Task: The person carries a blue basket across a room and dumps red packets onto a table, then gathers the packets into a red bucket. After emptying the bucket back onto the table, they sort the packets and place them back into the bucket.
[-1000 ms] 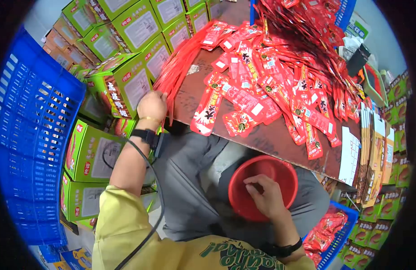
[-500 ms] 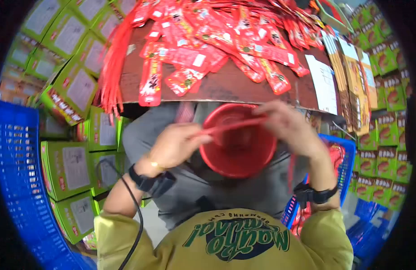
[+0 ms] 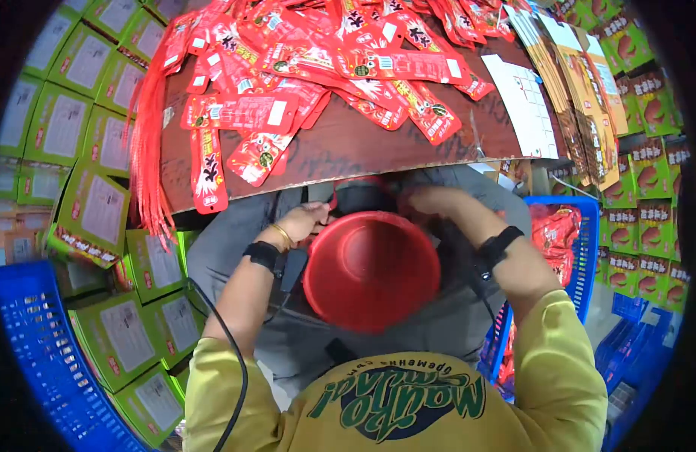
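A red plastic bucket (image 3: pixel 372 301) sits between the legs in front of me, its mouth tipped toward the camera. My left hand (image 3: pixel 310 220) is at the bucket's far left rim, fingers closed on a thin red strip (image 3: pixel 333 203). Beyond the far right rim is my right hand (image 3: pixel 437 202), under the table edge. Its fingers are blurred and shaded, so what they hold cannot be made out. On the brown tabletop (image 3: pixel 348 151) lies a heap of red printed snack packets (image 3: pixel 250 113). A bundle of red strips (image 3: pixel 148 151) hangs over the table's left edge.
Green printed boxes (image 3: pixel 114 339) are stacked on the left, and more green packages (image 3: pixel 638 203) on the right. Blue crates stand at left (image 3: pixel 43 331) and right (image 3: pixel 581 256), the right one holding red packets. Flattened cardboard (image 3: pixel 574 98) leans at the table's right.
Both hands have moved from above the bucket to its far side, under the table edge. The red strip no longer stretches across the bucket's mouth. The bucket appears lower in view.
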